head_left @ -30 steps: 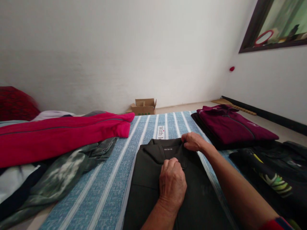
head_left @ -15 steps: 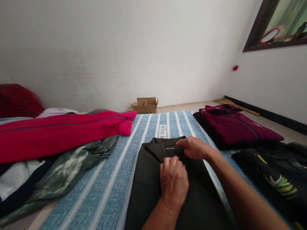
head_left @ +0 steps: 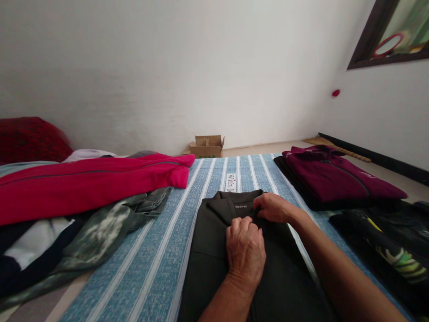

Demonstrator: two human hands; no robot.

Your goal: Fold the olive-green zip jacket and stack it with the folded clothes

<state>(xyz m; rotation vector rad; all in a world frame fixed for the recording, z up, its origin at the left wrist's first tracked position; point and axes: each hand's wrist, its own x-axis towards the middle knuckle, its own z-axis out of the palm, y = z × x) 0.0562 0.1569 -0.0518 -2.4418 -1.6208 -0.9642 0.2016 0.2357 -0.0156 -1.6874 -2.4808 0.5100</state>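
Observation:
A dark grey jacket lies in front of me on a blue-and-white striped cover, its collar pointing away. Printed characters show inside the neck. With curled fingers, my left hand is closed on the jacket's front below the collar; its fingertips are hidden under the knuckles. Farther up, my right hand pinches the right side of the collar between thumb and fingers. My right forearm crosses over the jacket's right side.
On the left lie a bright pink zip garment, a camouflage garment and other clothes. A folded maroon jacket tops a dark pile at right, with black printed clothing nearer. Behind stands a cardboard box by the wall.
The view has shifted slightly, so everything sits a little differently in the picture. Both hands stay on the jacket, and the right fingers have closed more tightly at the collar.

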